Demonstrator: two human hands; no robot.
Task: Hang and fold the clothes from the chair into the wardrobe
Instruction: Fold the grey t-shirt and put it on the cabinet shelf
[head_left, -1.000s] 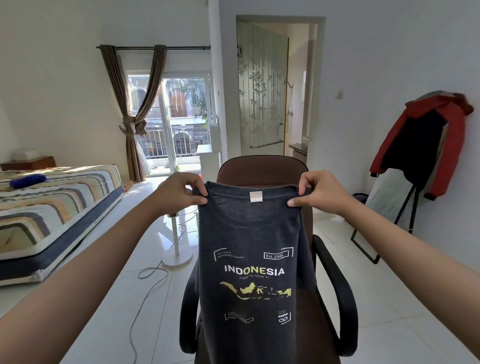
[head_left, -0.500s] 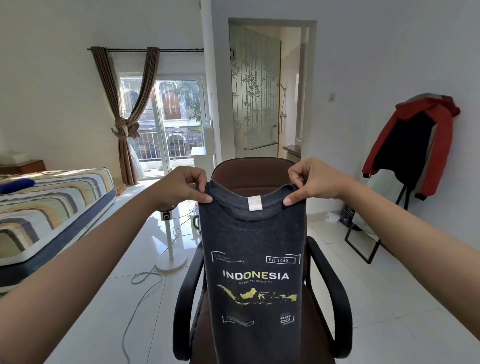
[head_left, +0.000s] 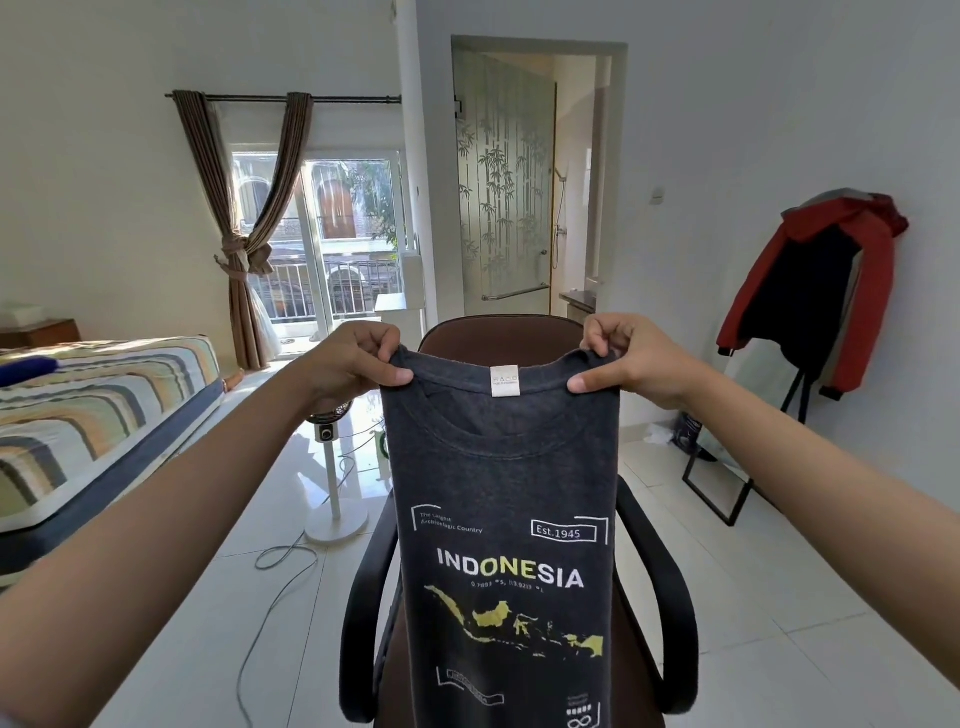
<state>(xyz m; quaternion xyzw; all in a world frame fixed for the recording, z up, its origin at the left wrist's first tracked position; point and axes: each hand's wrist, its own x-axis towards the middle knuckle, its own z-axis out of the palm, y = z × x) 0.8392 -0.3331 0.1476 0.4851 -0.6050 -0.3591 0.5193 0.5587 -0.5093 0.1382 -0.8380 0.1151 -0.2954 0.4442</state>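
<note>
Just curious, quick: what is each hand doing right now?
Left hand: pinches the dark grey Indonesia T-shirt at its left shoulder.
Right hand: pinches the same shirt's right shoulder.

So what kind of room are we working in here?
Most likely a bedroom in a home: a bed with striped bedding stands at the left, a glass shower door opens onto a bathroom, and curtains frame a balcony door. Both hands hold a T-shirt over an office chair.

a: cam setup?
b: one head cam, wide-angle, facing fwd + slightly down across the room twd the window (head_left: 332, 244). arms close in frame. no 2nd view.
</note>
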